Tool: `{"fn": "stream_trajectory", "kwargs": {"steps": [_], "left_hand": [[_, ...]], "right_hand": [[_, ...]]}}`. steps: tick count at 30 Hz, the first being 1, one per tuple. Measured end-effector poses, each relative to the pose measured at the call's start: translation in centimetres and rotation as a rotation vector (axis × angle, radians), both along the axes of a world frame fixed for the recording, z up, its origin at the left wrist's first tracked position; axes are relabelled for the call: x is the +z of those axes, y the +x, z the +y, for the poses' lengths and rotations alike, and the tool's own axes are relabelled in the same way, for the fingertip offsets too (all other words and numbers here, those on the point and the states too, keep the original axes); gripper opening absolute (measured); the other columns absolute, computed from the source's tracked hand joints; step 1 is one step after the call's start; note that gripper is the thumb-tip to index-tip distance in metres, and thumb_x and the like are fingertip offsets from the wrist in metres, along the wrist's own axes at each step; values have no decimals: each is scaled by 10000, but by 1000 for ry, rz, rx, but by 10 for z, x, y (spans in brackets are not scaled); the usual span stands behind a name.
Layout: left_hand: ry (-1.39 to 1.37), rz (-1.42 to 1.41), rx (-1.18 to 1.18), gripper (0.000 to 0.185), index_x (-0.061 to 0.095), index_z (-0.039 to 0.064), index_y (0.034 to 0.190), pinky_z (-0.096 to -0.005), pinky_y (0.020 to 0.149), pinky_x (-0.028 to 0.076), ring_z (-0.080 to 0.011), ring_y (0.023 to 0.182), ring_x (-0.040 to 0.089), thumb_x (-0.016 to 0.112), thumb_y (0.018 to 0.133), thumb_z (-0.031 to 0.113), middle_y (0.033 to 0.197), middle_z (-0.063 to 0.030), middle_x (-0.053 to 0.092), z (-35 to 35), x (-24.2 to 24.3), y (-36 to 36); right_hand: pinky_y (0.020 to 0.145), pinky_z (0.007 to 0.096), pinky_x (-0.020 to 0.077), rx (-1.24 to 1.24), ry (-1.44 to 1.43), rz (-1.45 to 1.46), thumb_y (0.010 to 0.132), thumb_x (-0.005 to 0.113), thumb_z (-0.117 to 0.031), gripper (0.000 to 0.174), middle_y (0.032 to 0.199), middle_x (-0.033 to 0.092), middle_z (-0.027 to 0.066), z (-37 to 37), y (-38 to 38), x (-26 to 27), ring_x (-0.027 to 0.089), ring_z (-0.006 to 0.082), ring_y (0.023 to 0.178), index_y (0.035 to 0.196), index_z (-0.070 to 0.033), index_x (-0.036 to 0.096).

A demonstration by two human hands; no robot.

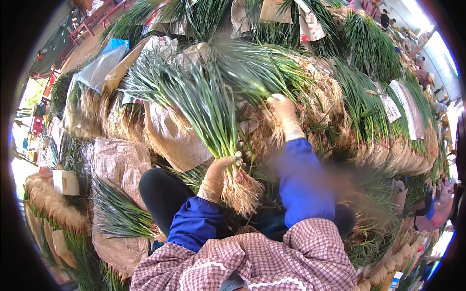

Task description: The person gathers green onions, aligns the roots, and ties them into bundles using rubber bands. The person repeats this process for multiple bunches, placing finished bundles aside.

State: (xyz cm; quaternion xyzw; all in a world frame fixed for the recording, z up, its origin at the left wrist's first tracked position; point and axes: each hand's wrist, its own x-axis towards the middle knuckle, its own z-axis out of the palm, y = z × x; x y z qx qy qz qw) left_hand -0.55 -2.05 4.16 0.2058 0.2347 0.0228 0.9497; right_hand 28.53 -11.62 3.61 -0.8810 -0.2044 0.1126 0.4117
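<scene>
My left hand point(217, 174), in a pale glove, grips a bunch of long green allium plants point(214, 120) just above their roots. Their leaves fan up and to the left, and the pale roots hang below my fist. My right hand point(284, 109), gloved too, is closed around the lower stems of a smaller bunch point(260, 89) whose roots hang beside my wrist. Right behind it lies a large heap of the same plants point(291, 69), roots toward the right. A further small bunch point(156, 91) rests on a brown woven sack at the left.
Woven sacks point(120, 160) lie at my left, with a bunch point(127, 214) on one. A white container point(66, 182) stands at the far left. Stacked rows of plants point(371, 109) with sacking between them line the back and right. Other people point(426, 78) are at the right edge.
</scene>
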Motion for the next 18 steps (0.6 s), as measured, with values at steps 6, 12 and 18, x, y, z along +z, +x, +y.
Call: {"fn": "stream_trajectory", "kwargs": {"steps": [6, 12, 18], "left_hand": [[-32, 25, 17, 275, 624, -7, 1006, -303, 584, 564, -223, 625, 641, 591, 808, 181, 822, -98, 669, -6, -2, 11], [-82, 83, -184, 261, 609, -53, 955, -353, 578, 583, -274, 626, 663, 584, 821, 169, 779, -189, 672, -12, -23, 4], [-214, -42, -227, 291, 598, 0, 1048, -276, 406, 505, -244, 581, 633, 573, 785, 123, 867, -166, 669, -6, -34, -8]], "right_hand": [[666, 229, 484, -9, 489, 445, 908, 636, -208, 224, 884, 697, 44, -65, -36, 17, 615, 97, 738, 1021, -18, 672], [778, 328, 509, 326, -129, -199, 891, 619, -260, 193, 934, 673, 113, -39, -156, -7, 648, 214, 853, 961, -87, 670], [637, 263, 533, -181, 572, 393, 918, 603, -289, 203, 778, 647, 35, -50, -129, 17, 589, 125, 626, 898, -89, 635]]}}
